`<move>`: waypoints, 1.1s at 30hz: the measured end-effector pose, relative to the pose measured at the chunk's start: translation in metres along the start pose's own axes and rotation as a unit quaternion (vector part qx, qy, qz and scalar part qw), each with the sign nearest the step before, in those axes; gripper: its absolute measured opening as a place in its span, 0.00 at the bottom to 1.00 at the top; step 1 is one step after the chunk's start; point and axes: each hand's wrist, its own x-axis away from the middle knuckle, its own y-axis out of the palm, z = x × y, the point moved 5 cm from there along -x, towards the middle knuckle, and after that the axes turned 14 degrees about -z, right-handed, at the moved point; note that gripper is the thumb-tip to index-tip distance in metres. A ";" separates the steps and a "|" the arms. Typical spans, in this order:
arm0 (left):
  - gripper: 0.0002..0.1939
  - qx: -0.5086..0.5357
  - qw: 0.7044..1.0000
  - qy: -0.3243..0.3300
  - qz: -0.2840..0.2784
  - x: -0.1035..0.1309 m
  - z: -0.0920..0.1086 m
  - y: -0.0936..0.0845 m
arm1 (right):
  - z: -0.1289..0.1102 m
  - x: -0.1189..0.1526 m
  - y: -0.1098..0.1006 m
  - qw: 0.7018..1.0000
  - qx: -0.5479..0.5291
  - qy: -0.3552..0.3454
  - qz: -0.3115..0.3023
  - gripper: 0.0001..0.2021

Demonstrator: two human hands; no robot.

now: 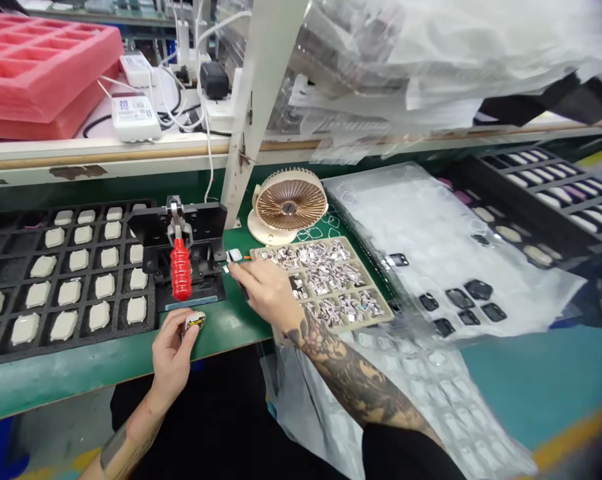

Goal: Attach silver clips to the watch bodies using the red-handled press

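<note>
My left hand (173,350) pinches a small pale casing (195,321) with a yellow and dark inside, just below the red-handled clamp fixture (181,270). Over the bench right of the fixture, my right hand (261,287) is closed, fingers pointing left; a thin dark tool seems to lie under them, partly hidden. Near its fingertips a small white piece (235,255) lies on the green surface. A beige compartment tray (387,311) full of small silvery parts sits beyond my right wrist.
At the left, a black tray (153,293) holds many pale casings. A small fan (291,205) stands behind the parts tray. Farther right, black frames (461,298) lie on plastic sheeting (411,220). A shelf post (261,100) rises behind the fixture.
</note>
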 end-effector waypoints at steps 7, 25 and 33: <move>0.15 0.045 0.997 -0.055 -0.031 -0.008 -0.002 0.010 | -0.055 0.045 0.029 0.985 0.074 0.026 -0.157 0.17; 0.24 0.101 0.991 -0.072 -0.055 -0.010 -0.002 0.015 | 0.113 0.045 0.007 0.936 0.111 0.194 -0.271 0.12; 0.15 0.107 0.990 -0.071 -0.066 -0.011 -0.004 0.014 | 0.113 0.076 -0.002 0.969 -0.034 0.230 -0.088 0.13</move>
